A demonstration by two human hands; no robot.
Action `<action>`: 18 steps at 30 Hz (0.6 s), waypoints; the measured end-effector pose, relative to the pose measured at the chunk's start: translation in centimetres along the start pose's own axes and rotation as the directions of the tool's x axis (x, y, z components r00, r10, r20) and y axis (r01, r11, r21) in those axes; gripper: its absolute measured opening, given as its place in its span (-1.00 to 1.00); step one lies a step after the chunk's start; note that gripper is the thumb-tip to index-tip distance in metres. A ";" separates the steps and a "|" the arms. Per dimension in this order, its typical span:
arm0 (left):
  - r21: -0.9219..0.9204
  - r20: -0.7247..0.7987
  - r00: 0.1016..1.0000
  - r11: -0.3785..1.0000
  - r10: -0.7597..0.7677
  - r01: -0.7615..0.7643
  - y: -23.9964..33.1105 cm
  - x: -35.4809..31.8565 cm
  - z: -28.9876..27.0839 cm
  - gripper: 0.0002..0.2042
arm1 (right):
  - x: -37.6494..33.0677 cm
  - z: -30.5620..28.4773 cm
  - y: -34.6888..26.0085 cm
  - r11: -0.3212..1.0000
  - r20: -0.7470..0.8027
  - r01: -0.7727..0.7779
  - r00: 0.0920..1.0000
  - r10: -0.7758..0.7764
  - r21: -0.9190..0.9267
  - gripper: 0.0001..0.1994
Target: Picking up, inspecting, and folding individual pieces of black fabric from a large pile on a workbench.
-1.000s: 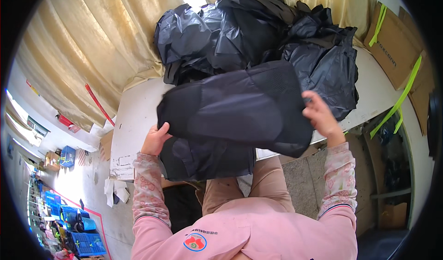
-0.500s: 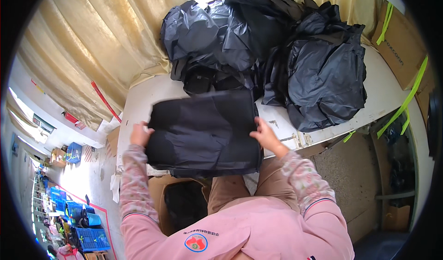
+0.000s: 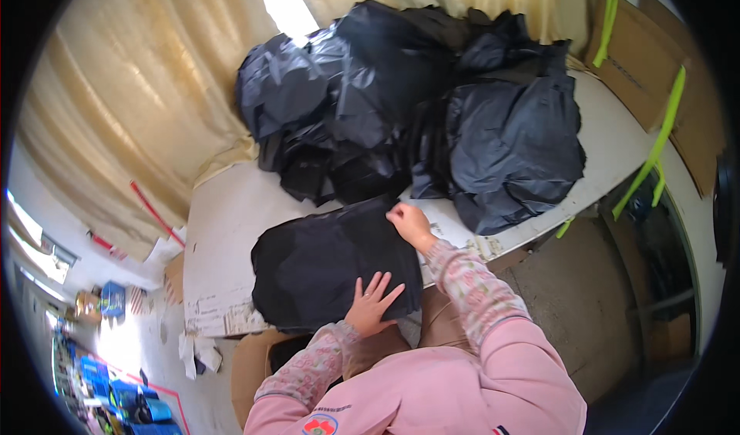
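Touching black fabric, left hand spread, right hand curled, hold unclear

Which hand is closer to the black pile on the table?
Right. The right hand is at the far right corner of the black cloth, just short of the black pile; the left hand is farther off, by the cloth's near edge.

My left hand lies flat, fingers spread, on black fabric; my right hand pinches its far right corner. White table under it, crumpled black heap behind, beige curtain beyond.
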State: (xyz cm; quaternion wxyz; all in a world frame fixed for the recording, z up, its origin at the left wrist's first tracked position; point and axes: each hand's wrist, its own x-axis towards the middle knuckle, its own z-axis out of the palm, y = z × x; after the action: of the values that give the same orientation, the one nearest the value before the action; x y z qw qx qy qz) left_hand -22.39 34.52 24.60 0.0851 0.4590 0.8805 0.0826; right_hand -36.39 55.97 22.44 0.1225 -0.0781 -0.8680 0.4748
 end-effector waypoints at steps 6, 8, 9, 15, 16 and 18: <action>0.007 -0.028 0.998 0.998 -0.057 0.058 -0.6 -0.7 0.6 -0.10 | 4.1 -8.8 -0.2 0.954 -0.731 0.276 0.627 -0.269 -0.114 -0.78; -0.001 -0.032 0.999 0.999 -0.040 0.040 -0.3 -0.6 0.6 -0.12 | 3.3 -13.1 0.6 0.969 -0.804 0.003 0.557 -0.206 -0.247 -0.63; -0.014 -0.030 0.998 0.999 -0.048 0.048 -0.3 -0.4 0.6 -0.12 | 3.8 -13.9 2.6 0.962 -0.771 -0.044 0.609 -0.187 -0.268 -0.51; -0.063 -0.012 0.999 0.997 -0.043 0.042 -0.8 0.0 0.9 -0.13 | 3.6 -17.4 10.0 0.953 -0.329 0.058 0.931 -0.159 -0.296 -0.80; -0.116 -0.009 0.999 0.993 -0.033 0.032 -1.1 -0.2 0.7 -0.15 | 3.0 -17.2 9.5 0.969 -0.292 0.156 0.933 -0.208 -0.192 -0.87; -0.167 -0.014 0.999 0.986 -0.028 0.026 -1.7 -0.2 0.3 -0.16 | 0.9 -16.2 9.2 0.962 -0.269 0.195 0.932 -0.242 -0.189 -0.79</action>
State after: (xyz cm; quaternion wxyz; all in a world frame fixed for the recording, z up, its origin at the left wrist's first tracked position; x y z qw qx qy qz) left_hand -23.63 33.43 23.93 0.1170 0.4376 0.8773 0.1587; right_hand -32.47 74.18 23.21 0.2940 -0.0590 -0.8789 0.3709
